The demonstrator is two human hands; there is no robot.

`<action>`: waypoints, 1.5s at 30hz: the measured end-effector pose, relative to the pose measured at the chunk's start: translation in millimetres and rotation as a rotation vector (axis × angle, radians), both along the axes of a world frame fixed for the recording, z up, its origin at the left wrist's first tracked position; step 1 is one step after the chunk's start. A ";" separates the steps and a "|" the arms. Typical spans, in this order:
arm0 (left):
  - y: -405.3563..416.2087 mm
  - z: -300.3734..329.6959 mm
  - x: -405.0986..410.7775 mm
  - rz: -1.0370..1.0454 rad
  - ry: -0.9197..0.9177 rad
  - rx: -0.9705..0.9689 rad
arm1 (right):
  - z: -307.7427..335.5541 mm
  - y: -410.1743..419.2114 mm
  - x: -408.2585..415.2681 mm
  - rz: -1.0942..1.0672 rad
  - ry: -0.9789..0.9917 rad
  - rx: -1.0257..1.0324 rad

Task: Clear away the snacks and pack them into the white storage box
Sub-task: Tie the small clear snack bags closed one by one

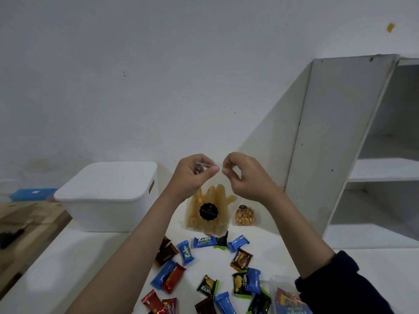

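I hold a clear plastic bag of long yellow crackers (207, 211) with a round black label up above the table. My left hand (192, 175) and my right hand (244, 175) both pinch its top edge, thumbs nearly touching. The white storage box (108, 200) stands at the back left with its lid on. Several small wrapped snacks (204, 268) in blue, red, brown and green lie scattered on the white table (79, 268) below my forearms. A small clear bag of cubed snacks (244, 217) stands behind, to the right of the cracker bag.
A white open shelf unit (367, 155) stands at the right. A clear plastic container (285, 295) with packets sits at the bottom right edge. A wooden surface (27, 225) and a blue box (31, 194) lie at the far left.
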State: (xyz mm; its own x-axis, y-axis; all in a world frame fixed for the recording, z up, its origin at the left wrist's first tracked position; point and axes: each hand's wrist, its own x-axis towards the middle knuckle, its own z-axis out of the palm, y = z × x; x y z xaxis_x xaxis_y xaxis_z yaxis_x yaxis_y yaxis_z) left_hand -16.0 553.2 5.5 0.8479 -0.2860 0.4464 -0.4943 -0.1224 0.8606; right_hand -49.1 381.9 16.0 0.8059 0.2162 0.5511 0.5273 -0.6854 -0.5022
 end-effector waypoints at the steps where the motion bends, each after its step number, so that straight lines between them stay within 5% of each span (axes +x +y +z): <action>1: 1.1 0.0 0.6 -0.003 -0.001 -0.001 | -0.6 1.7 -0.8 0.009 0.006 0.008; 16: 12.5 -8.9 5.5 -0.059 -0.021 0.053 | -9.2 4.4 7.4 -0.098 0.011 0.045; 26: 19.4 -13.1 4.3 0.000 0.104 -0.183 | -4.4 0.0 5.3 -0.127 0.107 0.059; 38: 25.4 -13.8 7.2 0.045 0.155 -0.163 | -3.9 -8.6 3.6 0.047 0.316 0.261; 45: 18.1 -11.7 2.3 0.078 0.116 -0.144 | -10.7 -1.7 7.3 -0.079 0.225 0.197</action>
